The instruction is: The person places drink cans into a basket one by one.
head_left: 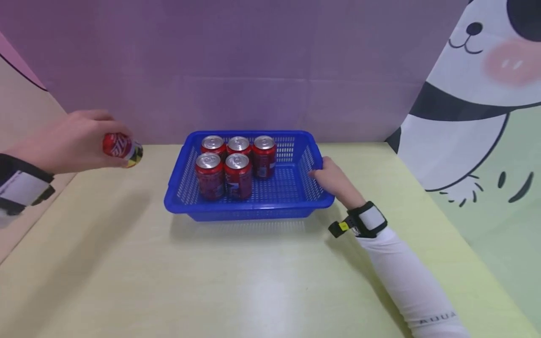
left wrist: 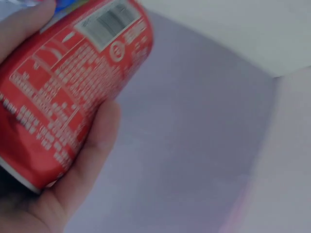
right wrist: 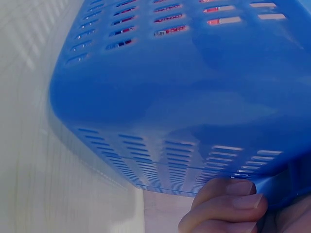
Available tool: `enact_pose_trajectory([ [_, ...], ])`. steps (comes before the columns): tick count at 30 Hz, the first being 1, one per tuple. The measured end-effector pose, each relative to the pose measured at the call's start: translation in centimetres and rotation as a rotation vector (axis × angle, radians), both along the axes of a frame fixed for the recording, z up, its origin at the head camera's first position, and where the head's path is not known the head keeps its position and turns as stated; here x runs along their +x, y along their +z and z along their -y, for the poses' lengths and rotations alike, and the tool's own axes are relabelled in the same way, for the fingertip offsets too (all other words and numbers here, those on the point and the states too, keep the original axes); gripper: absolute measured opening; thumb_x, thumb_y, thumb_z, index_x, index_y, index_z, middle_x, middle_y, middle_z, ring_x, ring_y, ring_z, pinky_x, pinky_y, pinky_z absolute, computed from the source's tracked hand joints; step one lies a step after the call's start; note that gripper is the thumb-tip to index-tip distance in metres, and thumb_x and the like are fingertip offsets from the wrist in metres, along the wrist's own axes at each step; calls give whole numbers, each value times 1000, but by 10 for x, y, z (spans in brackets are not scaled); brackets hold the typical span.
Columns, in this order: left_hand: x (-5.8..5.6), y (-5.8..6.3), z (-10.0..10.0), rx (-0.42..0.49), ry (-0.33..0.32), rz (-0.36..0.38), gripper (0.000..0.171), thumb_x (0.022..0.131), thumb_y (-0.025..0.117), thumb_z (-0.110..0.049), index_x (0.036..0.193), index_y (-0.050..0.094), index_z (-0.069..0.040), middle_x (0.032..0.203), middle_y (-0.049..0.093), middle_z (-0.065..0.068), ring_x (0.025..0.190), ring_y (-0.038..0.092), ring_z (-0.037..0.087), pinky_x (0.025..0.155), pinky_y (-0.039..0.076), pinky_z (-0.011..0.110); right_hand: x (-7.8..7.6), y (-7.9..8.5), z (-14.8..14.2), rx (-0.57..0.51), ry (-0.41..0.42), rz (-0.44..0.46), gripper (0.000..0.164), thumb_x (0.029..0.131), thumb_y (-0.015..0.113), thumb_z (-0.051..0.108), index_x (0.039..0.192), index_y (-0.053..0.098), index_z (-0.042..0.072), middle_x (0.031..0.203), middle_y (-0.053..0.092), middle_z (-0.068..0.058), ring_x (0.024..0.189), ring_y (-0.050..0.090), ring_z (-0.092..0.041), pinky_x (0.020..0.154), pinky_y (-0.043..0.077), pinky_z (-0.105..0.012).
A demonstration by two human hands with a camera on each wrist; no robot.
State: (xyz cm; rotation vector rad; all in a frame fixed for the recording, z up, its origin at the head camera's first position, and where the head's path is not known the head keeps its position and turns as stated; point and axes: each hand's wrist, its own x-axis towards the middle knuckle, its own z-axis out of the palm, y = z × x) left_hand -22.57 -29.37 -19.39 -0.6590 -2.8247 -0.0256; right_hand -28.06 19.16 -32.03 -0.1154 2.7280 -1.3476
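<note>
Held up over the left side of the table, my left hand [head_left: 84, 143] grips a red soda can [head_left: 117, 146] tilted on its side. The left wrist view shows the thumb and fingers wrapped round this can [left wrist: 82, 87], its barcode and printed text facing the camera. My right hand [head_left: 336, 182] holds the right rim of a blue plastic basket [head_left: 253, 206], thumb over the edge. From the right wrist view, fingers [right wrist: 226, 206] curl under the rim by the slotted wall. Several red cans [head_left: 237, 171] stand upright inside the basket, toward its left and middle.
The basket rests on a pale wooden table [head_left: 236, 277], near its back edge. Behind it rises a purple wall panel [head_left: 253, 61]. A wall with a cartoon panda print [head_left: 473, 98] stands along the right side.
</note>
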Motion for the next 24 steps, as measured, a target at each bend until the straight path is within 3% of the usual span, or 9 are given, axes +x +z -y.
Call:
enact_pose_trajectory([
  [4, 9, 19, -45, -6, -116, -139, 60, 66, 92, -28, 116, 69, -5, 110, 58, 22, 97, 55, 43, 73, 53, 59, 0, 1, 1, 10, -2, -12, 44, 94, 51, 10, 129, 37, -12, 116, 51, -27, 102, 58, -40, 84, 53, -50],
  [8, 13, 28, -95, 13, -286, -177, 55, 71, 90, -27, 118, 70, -7, 112, 60, 16, 103, 55, 37, 76, 53, 56, 1, 3, 1, 4, 3, -6, 43, 94, 51, 9, 129, 38, -12, 116, 52, -28, 101, 58, -40, 83, 53, -48],
  [13, 2, 28, -157, -38, -437, -122, 49, 75, 87, -29, 118, 71, -10, 113, 61, 10, 104, 56, 29, 78, 55, 48, 2, 4, 0, 24, -2, 9, 47, 95, 51, 10, 132, 35, -12, 117, 51, -29, 102, 59, -41, 82, 54, -48],
  [17, -13, 23, -200, -93, -511, -42, 48, 78, 84, -30, 120, 70, -11, 116, 59, 9, 107, 53, 27, 85, 53, 44, 1, 3, -1, 10, 2, 3, 46, 95, 51, 9, 132, 35, -13, 117, 52, -29, 101, 60, -42, 82, 54, -48],
  [20, -25, 13, -225, -122, -539, 53, 48, 79, 84, -26, 123, 69, -14, 120, 58, 9, 112, 49, 26, 92, 49, 41, -1, 2, -1, -5, 17, -7, 42, 94, 51, 7, 129, 37, -13, 114, 53, -29, 99, 61, -41, 81, 55, -48],
  [24, -39, -9, -248, -190, -570, 133, 48, 79, 84, -21, 124, 69, -16, 122, 58, 9, 112, 49, 26, 93, 49, 38, -3, -1, 0, 5, 16, -22, 42, 94, 51, 8, 128, 37, -13, 113, 53, -28, 98, 61, -40, 80, 55, -46],
])
